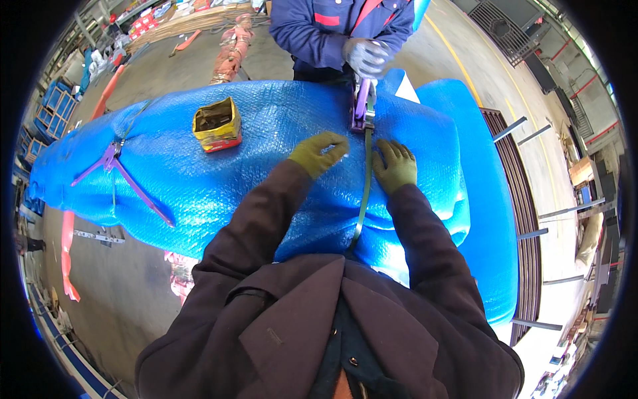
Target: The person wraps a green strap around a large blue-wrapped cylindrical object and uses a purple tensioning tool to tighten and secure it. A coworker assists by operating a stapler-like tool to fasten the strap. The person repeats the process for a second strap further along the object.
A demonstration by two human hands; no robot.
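A green strap (366, 189) runs over a long bundle in blue bubble wrap (259, 193). My left hand (320, 153), in a yellow-green glove, is just left of the strap with its fingers loosely curved and apart. Right of the strap, my right hand (397, 166), gloved alike, rests on the wrap with fingers spread. Neither hand shows anything in its grasp. Beyond them, a purple strapping tool (361, 106) sits on the strap, and a co-worker's grey-gloved hands (367, 57) are at its upper end.
An open yellow and red box (217, 125) stands on the wrap to the left. Farther left lies another purple strapping tool (110, 158) with spread handles. Across the bundle stands the co-worker in a blue jacket (312, 46). Dark metal bars (522, 219) lie to the right.
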